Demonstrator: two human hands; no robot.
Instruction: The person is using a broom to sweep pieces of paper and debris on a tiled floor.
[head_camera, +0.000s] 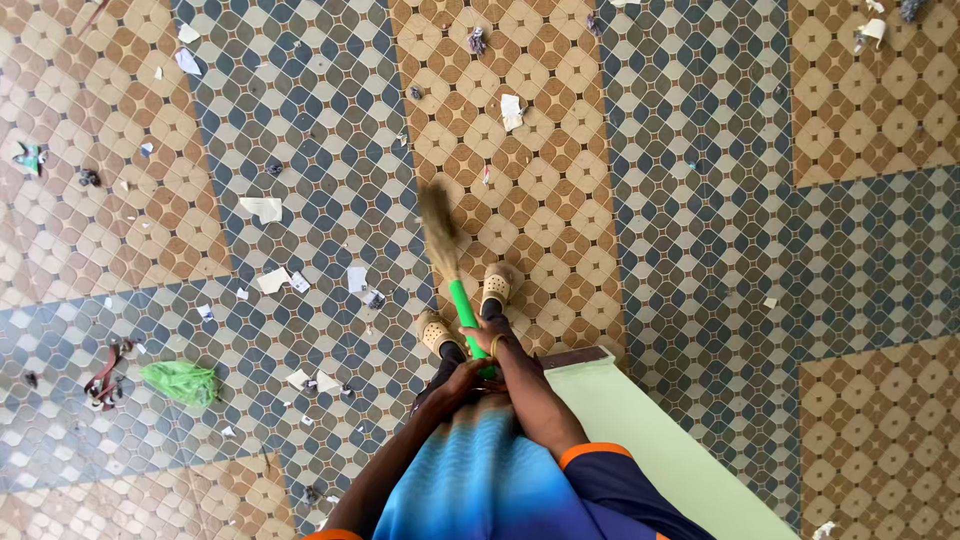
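The broom (447, 262) is gripped by its green handle in both the left hand (462, 380) and right hand (497, 345), bristles blurred over the tiled floor (700, 200), where paper scraps (511, 110) and a green bag (181, 381) remain unswept, so little looks done.

1 broom (447, 262) with a green handle and 2 beige clogs (496, 286) show. 1 green plastic bag (181, 381) lies on the floor (700, 200). Paper scraps (262, 208) are too many to count.
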